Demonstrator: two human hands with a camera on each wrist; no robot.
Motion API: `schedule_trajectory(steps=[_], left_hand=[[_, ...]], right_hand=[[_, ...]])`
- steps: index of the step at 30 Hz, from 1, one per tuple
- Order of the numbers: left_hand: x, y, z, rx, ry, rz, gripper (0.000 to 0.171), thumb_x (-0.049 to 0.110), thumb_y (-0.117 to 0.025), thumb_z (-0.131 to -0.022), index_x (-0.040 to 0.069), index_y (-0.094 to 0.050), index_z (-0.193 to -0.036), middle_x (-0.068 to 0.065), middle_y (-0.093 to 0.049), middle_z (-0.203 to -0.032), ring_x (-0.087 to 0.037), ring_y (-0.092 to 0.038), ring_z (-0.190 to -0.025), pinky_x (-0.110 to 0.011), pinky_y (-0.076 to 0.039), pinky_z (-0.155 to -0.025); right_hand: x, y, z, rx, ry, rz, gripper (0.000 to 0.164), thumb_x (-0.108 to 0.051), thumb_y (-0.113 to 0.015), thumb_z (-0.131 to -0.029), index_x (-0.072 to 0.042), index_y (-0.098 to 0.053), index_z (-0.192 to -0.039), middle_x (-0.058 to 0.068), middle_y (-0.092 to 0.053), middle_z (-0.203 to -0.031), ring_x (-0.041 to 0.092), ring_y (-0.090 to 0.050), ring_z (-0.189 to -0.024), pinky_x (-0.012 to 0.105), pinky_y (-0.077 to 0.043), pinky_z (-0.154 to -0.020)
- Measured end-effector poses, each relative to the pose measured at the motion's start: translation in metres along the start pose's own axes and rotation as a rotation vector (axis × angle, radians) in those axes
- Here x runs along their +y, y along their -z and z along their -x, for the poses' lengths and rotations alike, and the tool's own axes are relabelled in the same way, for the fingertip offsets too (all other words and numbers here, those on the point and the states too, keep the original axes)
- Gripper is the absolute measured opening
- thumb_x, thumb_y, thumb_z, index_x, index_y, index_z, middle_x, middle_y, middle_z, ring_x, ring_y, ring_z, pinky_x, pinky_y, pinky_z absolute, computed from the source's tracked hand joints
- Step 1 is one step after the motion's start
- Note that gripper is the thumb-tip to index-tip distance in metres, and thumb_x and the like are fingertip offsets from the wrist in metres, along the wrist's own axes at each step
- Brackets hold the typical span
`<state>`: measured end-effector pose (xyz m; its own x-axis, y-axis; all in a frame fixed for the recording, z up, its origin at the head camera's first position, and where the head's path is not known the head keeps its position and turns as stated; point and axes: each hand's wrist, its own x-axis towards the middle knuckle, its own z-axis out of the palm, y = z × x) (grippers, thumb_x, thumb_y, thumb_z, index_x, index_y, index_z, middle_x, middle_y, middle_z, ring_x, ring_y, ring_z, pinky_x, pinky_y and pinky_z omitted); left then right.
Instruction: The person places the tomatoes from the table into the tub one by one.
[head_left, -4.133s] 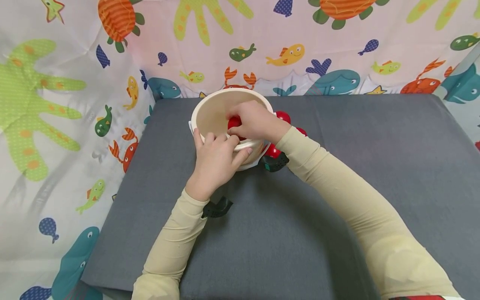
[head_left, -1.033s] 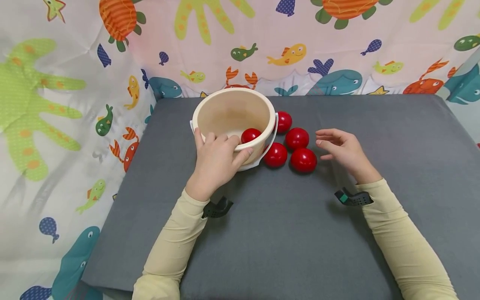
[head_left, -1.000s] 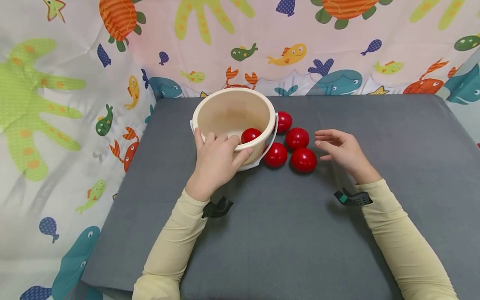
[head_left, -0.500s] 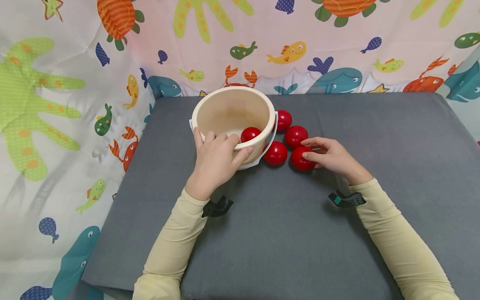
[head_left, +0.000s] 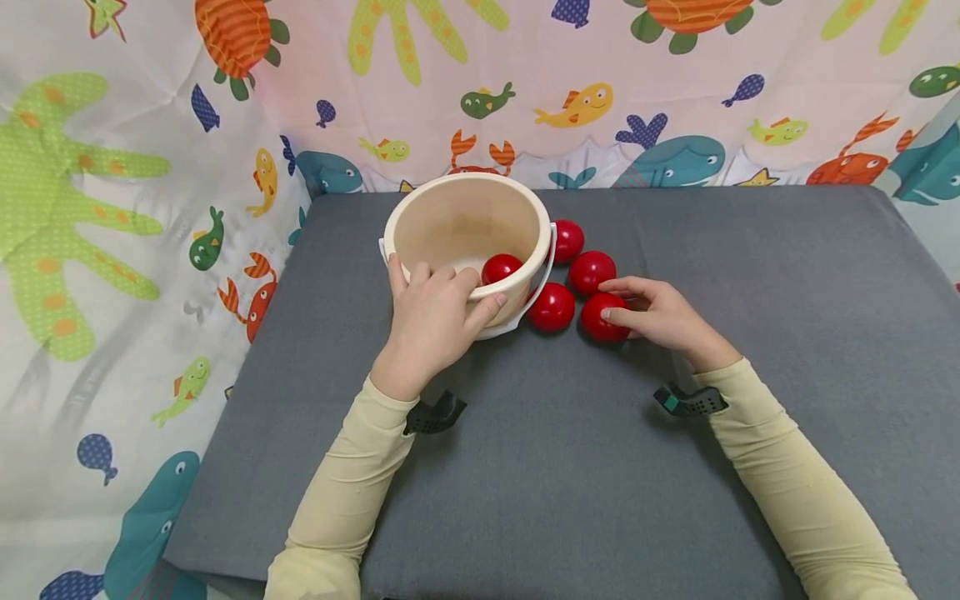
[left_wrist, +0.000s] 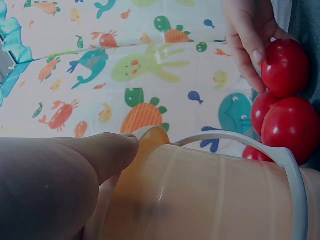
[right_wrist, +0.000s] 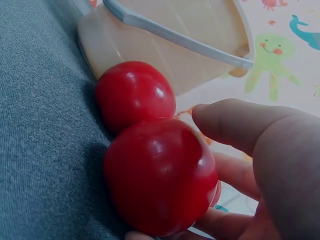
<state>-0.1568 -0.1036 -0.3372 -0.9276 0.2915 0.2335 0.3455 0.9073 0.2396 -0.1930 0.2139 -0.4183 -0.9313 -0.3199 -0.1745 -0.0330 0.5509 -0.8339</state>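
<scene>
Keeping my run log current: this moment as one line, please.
left hand: grips bucket; right hand: around front ball, contact unclear; inside bucket: one ball; beside bucket: three balls

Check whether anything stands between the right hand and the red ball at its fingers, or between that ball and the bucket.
Nothing visible separates the right hand from the red ball it touches. Toward the bucket, a second red ball sits directly in between, and the white handle slants down the bucket's side just beyond it.
</scene>
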Motion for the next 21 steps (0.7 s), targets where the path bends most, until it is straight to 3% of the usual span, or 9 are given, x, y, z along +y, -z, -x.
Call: schedule_trajectory(steps=[11, 21], left_hand=[[-0.0003, -0.0002, 0.0006, -0.003, 0.000, 0.002, 0.039, 0.047, -0.062, -0.098, 0.013, -0.074, -0.112, -0.013, -0.072, -0.097, -0.039, -0.060, -0.105, -0.076, -0.010, -0.117], [-0.0004, 0.0003, 0.0004, -0.006, 0.003, 0.002, 0.039, 0.047, -0.062, -0.097, 0.013, -0.074, -0.113, -0.012, -0.072, -0.098, -0.038, -0.060, -0.104, -0.076, -0.011, -0.117]], right_hand=[[0.0044, -0.0029, -0.0011, -0.028, 0.040, 0.021, 0.054, -0.020, -0.070, -0.095, -0.008, -0.053, -0.144, 0.019, -0.056, -0.133, 0.033, -0.057, -0.110, 0.026, -0.059, -0.073], [0.0055, -0.0023, -0.0015, -0.010, 0.044, 0.027, 0.053, -0.021, -0.071, -0.094, -0.008, -0.054, -0.144, 0.020, -0.057, -0.134, 0.033, -0.059, -0.108, 0.025, -0.059, -0.071]])
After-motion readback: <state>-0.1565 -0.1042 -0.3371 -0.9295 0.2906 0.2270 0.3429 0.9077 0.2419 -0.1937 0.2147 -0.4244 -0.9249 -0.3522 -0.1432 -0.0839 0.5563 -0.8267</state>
